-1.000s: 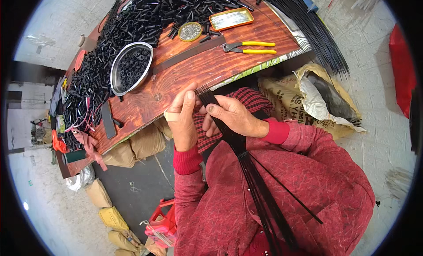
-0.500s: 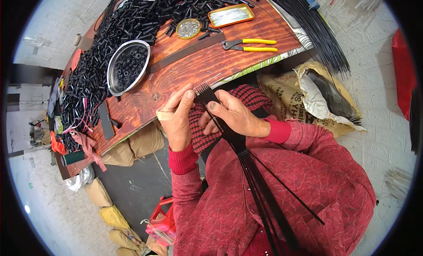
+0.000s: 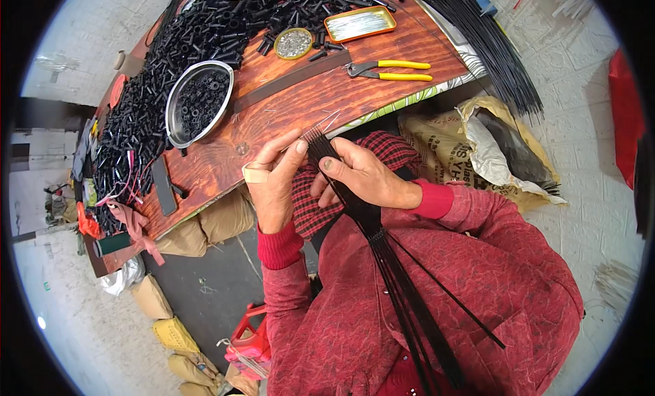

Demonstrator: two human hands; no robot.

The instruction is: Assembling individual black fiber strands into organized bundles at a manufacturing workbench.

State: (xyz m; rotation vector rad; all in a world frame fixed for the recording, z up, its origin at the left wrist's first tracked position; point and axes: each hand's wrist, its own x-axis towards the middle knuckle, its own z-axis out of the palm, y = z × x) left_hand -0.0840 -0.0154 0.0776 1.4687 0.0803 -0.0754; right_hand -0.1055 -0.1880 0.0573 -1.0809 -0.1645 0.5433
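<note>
Black rod bundle point(image 3: 365, 222) slants across red jacket point(image 3: 348, 307), tips nr table point(image 3: 280, 120). R hand point(image 3: 372, 176) closed round it, thumb on top; L hand point(image 3: 274, 181), thumb + forefinger nearly together at tips, can't tell if gripping any. Best: firm R, light L, tips level.

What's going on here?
A person in a red top is handling a bundle of thin black rods. The right hand grips it, while the left hand has its thumb and fingertips at the upper end; whether they pinch any rods is hard to tell. The lower ends fan out over the person's front. On the wooden table beyond lie yellow-handled pliers, a metal bowl of small black pieces and a big heap of black parts.
</note>
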